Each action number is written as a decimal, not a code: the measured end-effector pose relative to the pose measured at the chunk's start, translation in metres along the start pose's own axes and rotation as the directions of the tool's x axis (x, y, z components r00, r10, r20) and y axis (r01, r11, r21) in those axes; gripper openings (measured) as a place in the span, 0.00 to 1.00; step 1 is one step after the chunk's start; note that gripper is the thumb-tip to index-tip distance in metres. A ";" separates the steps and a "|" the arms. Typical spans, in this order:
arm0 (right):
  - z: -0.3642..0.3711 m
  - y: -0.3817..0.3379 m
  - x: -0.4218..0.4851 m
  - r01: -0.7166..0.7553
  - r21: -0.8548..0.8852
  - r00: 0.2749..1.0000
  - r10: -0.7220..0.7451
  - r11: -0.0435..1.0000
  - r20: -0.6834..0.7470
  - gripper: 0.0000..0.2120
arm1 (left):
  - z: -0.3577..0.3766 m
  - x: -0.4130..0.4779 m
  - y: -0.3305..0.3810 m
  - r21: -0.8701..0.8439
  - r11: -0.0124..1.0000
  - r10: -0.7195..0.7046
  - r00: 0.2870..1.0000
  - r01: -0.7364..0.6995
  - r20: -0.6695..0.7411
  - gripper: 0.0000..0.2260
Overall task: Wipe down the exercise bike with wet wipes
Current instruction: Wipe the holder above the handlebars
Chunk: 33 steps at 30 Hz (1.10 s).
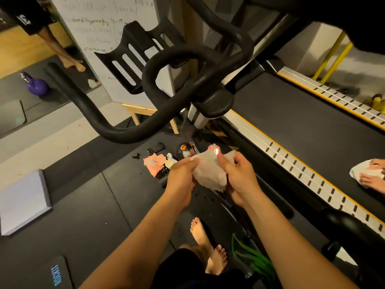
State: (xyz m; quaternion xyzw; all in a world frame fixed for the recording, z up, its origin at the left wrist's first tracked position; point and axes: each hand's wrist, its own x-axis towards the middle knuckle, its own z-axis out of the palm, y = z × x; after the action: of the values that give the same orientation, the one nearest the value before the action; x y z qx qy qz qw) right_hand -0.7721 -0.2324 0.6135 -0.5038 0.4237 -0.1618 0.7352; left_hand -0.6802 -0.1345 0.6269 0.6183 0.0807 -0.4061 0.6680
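A white wet wipe is stretched between both my hands, just below the black handlebars of the exercise bike. My left hand pinches its left edge. My right hand grips its right side, thumb on top. The bike's stem and clamp rise right above the wipe, and a red knob shows just behind it. The wipe touches no part of the bike that I can see.
A treadmill runs along the right, where another person's hand presses a white cloth. On the floor lie a pink cloth, a phone, small bottles, a purple kettlebell, grey pads and green bands. My bare feet stand below.
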 end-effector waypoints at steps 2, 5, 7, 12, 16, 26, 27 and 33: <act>0.004 -0.002 -0.003 0.002 -0.013 0.998 -0.001 1.000 0.057 0.08 | -0.005 0.000 -0.001 -0.097 0.995 0.000 1.000 -0.002 -0.021 0.06; 0.009 -0.004 -0.004 0.047 -0.090 0.993 -0.037 0.995 0.108 0.06 | -0.009 -0.002 -0.005 0.172 0.982 0.076 0.997 -0.080 0.035 0.09; 0.009 -0.005 -0.002 0.044 -0.083 0.995 -0.037 0.996 0.091 0.07 | -0.012 -0.001 -0.010 0.365 0.922 0.118 0.992 -0.129 0.053 0.10; 0.007 -0.013 0.004 0.019 -0.055 1.000 -0.020 0.998 -0.006 0.05 | -0.013 0.016 0.004 0.104 0.994 -0.033 0.993 0.045 -0.110 0.08; 0.003 -0.025 0.009 -0.051 0.050 0.999 0.051 0.997 0.000 0.03 | -0.010 0.031 0.021 -0.077 0.994 -0.082 0.996 0.078 -0.046 0.10; 0.013 -0.042 0.047 -0.332 0.694 0.930 0.345 0.639 0.127 0.16 | -0.021 0.073 0.054 0.338 0.937 -0.190 0.937 0.084 0.294 0.13; 0.014 -0.045 0.052 -0.311 0.712 0.931 0.352 0.630 0.095 0.18 | -0.024 0.077 0.058 0.365 0.923 -0.252 0.908 0.122 0.335 0.13; 0.023 -0.060 0.068 -0.167 0.708 0.931 0.347 0.686 -0.117 0.05 | -0.031 0.094 0.072 0.535 0.844 -0.362 0.778 0.039 0.514 0.02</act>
State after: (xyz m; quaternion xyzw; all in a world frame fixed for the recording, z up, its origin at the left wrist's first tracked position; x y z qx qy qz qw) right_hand -0.7026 -0.2902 0.6375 -0.1069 0.4863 -0.2614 0.8269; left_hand -0.5596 -0.1557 0.6175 0.5958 -0.1730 -0.6574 0.4278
